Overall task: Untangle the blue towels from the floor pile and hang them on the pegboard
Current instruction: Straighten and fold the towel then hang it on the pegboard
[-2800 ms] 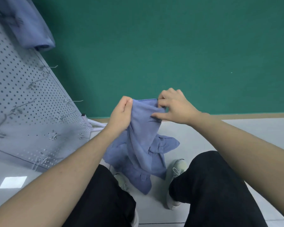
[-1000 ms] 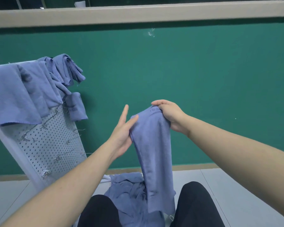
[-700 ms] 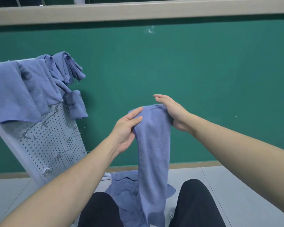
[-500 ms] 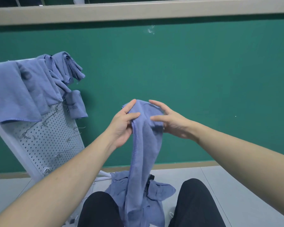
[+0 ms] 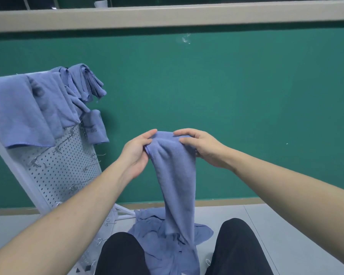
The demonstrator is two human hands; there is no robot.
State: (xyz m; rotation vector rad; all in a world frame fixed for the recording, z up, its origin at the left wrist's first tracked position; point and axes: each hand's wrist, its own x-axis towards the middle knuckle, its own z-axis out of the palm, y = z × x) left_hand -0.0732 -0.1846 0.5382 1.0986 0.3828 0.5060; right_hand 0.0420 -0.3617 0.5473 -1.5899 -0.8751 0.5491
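We hold one towel (image 5: 175,175) up by its top edge, both forearms raised: our left hand (image 5: 135,153) and right hand (image 5: 203,147) each pinch a corner. It hangs down to the pile (image 5: 157,235) on the floor between our knees. Other towels (image 5: 28,108) drape the pegboard's (image 5: 62,171) top edge.

A single head-worn wide-angle camera looks forward and slightly down — facing the flat dark-green wall (image 5: 246,96), close enough that both forearms fill the lower frame. The white perforated metal pegboard (image 5: 64,171) stands left; the grey tiled floor (image 5: 296,235) lies below.
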